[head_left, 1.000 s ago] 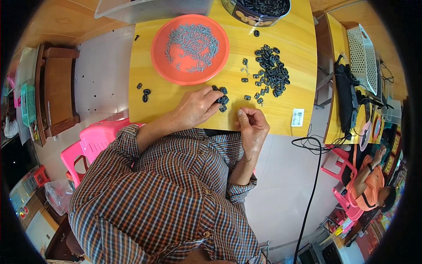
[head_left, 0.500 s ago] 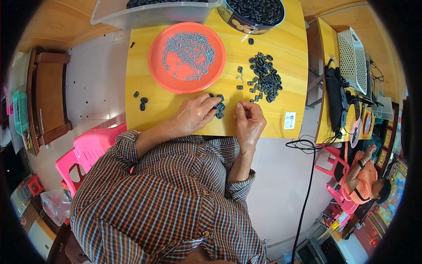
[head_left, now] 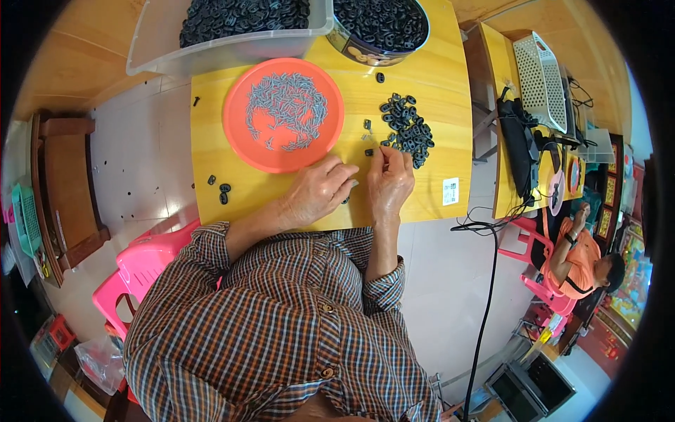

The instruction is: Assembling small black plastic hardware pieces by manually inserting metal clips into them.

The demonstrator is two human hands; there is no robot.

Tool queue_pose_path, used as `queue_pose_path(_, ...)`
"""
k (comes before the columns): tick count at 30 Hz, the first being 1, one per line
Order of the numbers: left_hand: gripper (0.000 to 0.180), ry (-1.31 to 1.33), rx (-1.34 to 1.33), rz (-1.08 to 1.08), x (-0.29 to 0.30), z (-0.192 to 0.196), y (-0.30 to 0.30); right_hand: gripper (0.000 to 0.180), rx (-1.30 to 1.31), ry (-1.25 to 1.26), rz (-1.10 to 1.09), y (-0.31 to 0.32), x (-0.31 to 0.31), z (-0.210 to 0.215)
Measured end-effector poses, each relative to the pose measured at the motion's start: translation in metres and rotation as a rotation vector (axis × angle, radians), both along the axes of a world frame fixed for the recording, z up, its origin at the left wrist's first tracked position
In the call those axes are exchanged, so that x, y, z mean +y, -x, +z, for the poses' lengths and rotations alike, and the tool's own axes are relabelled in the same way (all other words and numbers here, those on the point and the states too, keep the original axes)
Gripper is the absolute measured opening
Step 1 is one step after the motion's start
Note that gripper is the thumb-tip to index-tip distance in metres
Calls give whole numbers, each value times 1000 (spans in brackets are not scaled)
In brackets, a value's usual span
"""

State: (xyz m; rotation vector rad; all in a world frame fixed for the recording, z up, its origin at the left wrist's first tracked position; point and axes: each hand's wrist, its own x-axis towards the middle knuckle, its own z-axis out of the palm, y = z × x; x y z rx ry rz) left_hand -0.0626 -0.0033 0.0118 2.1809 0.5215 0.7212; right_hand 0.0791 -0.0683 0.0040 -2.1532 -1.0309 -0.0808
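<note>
My left hand (head_left: 322, 188) is bent with thumb and fingers close together at the near side of the red plate (head_left: 235, 144). What its fingers hold, if anything, is hidden. A small black plastic piece (head_left: 345, 201) peeks out beside its thumb. My right hand (head_left: 390, 184) pinches thumb and fingers together at the near edge of a pile of oval black plastic pieces (head_left: 410, 132). Nothing can be made out between those fingertips. Short grey screws (head_left: 290, 105) are spread over the plate. A single black piece (head_left: 368, 152) lies by my right fingertips.
At the far side stand a clear plastic bin (head_left: 253, 43) and a round tin (head_left: 365, 55), both full of black pieces. Loose pieces (head_left: 224, 193) lie at the table's left. A white label (head_left: 451, 191) is at the right. A person in orange (head_left: 581, 257) sits beyond a black cable (head_left: 485, 309).
The view has shifted, so the table appears lower and further left. My right hand has reached away from me to the pile. Black pieces that showed beside my left fingers are now mostly covered.
</note>
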Motion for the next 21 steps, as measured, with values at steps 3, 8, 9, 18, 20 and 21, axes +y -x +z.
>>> queue_pose_path(3,24,11,3,1,4,1,-1,8,-40,70,-36,0,8,-2)
queue_pose_path(8,24,66,14,5,6,-2,-3,9,-28,117,-65,1,14,-3)
queue_pose_path(9,23,67,-24,23,7,-3,-4,10,-34,136,-71,1,15,-2)
queue_pose_path(18,23,187,-48,4,12,0,-9,8,-54,253,-56,-3,13,-5)
queue_pose_path(20,22,228,-42,2,13,0,-9,7,-40,205,-44,-1,8,-2)
queue_pose_path(21,22,261,-74,23,13,-1,-10,7,-27,159,-21,1,5,2)
